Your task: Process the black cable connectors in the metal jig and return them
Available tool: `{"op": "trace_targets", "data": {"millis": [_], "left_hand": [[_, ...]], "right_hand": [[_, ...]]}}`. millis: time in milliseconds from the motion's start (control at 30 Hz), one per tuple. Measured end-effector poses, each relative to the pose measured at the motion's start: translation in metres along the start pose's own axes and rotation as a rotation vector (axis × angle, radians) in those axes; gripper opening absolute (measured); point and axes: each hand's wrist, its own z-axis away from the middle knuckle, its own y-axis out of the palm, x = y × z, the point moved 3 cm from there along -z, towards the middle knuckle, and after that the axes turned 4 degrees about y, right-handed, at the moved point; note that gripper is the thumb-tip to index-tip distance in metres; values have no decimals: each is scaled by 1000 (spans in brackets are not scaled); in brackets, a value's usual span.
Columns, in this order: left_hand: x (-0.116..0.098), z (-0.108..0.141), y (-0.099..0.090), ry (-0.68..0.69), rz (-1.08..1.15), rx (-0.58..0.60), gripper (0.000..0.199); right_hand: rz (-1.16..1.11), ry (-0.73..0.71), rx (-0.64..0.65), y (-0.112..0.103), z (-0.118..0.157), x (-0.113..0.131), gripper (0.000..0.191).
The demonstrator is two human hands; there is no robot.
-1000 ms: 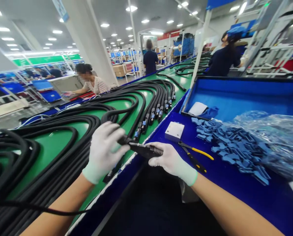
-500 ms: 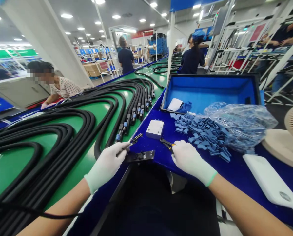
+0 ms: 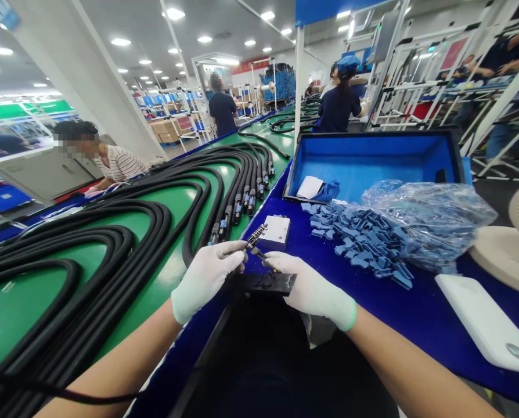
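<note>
My left hand (image 3: 211, 276) is closing its fingers around the lower end of the spring part (image 3: 256, 235), and the coiled end is pointing up and away from me, near the metal block (image 3: 277, 230). My right hand (image 3: 312, 287) is gripping the pliers (image 3: 260, 254), and their nose is reaching to the part, just beside my left fingertips. If the nose is really touching it, I cannot tell. Under both hands the black plate (image 3: 272, 284) is lying near the edge of the blue table (image 3: 350, 325).

For doing this well, I think the left grip should be holding firmly and close to the working point, so that the part is not turning. The pliers should be meeting it squarely, pressing gently, because the coils may be bending easily. My left fingertips are being very near to the nose, so I should be watching them carefully.
</note>
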Motion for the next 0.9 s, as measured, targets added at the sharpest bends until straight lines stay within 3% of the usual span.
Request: {"op": "trace_targets", "data": {"millis": [267, 467, 600, 767, 833, 900], "left_hand": [[2, -1, 5, 53, -25, -47, 45], [4, 0, 7, 185, -121, -57, 40], [14, -12, 3, 98, -96, 28, 45], [18, -43, 6, 106, 218, 198, 60], [17, -54, 10, 118, 294, 252, 64], [15, -60, 12, 103, 235, 255, 65]], "right_hand": [[-1, -55, -15, 1, -1, -3, 50], [64, 96, -22, 3, 3, -7, 39], [94, 140, -65, 4, 5, -16, 32], [204, 237, -44, 3, 6, -22, 23], [241, 302, -45, 0, 7, -21, 27], [259, 368, -54, -3, 9, -20, 40]]}}
